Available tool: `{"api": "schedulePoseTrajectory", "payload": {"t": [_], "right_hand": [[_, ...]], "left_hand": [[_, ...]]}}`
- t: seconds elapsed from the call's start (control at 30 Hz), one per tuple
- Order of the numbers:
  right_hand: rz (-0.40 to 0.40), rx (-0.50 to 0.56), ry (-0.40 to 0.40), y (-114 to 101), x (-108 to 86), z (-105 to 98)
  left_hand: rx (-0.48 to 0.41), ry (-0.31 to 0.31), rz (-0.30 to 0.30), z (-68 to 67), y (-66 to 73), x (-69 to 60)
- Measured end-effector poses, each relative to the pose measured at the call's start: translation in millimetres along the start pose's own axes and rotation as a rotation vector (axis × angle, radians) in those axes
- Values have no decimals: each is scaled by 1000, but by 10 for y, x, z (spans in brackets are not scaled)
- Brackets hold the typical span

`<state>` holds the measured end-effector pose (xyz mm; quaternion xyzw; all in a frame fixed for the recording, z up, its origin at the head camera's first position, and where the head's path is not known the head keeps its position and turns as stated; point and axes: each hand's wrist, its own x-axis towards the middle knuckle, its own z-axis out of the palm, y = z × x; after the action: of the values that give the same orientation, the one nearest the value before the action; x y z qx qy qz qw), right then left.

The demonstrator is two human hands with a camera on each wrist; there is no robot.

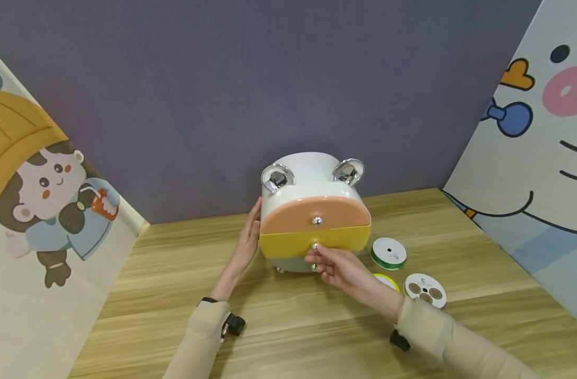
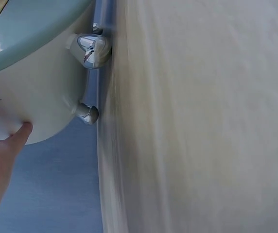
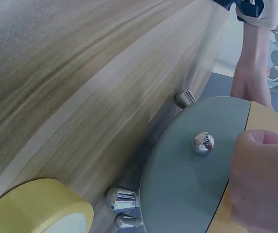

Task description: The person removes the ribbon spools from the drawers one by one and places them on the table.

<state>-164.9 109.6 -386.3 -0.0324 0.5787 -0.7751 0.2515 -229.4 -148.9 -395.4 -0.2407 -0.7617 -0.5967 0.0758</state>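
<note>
A white rounded chest of drawers (image 1: pixel 312 176) with two silver ears stands on the wooden table. Its front has an orange drawer (image 1: pixel 290 215) on top, a yellow drawer (image 1: pixel 285 245) in the middle and a grey-green drawer (image 3: pixel 182 170) at the bottom, each with a round silver knob. My right hand (image 1: pixel 345 269) pinches the yellow drawer's knob (image 1: pixel 315 246) between thumb and fingers. Against the chest's left side lies my left hand (image 1: pixel 245 246); its fingertips touch the white shell in the left wrist view. Short chrome feet (image 2: pixel 93 51) hold up the chest.
Right of the chest lie a green-edged ribbon spool (image 1: pixel 388 253), a yellow spool (image 1: pixel 386 280) partly hidden by my right arm, and a white spool with brown circles (image 1: pixel 425 290). A dark wall (image 1: pixel 198 105) rises behind; printed panels flank the table (image 1: pixel 174 263).
</note>
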Motion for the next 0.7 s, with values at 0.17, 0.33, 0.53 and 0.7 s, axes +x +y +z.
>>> {"api": "schedulePoseTrajectory", "payload": {"t": [0.17, 0.33, 0.53, 0.7], "right_hand": [[-5, 7, 1, -13, 2, -5], [0, 3, 3, -7, 15, 7], [28, 3, 15, 42, -15, 0], [79, 10, 0, 143, -90, -46]], "left_hand": [[-5, -12, -9, 6, 8, 0], [-6, -6, -7, -9, 2, -2], [4, -6, -10, -16, -2, 3], [2, -7, -8, -8, 0, -4]]}}
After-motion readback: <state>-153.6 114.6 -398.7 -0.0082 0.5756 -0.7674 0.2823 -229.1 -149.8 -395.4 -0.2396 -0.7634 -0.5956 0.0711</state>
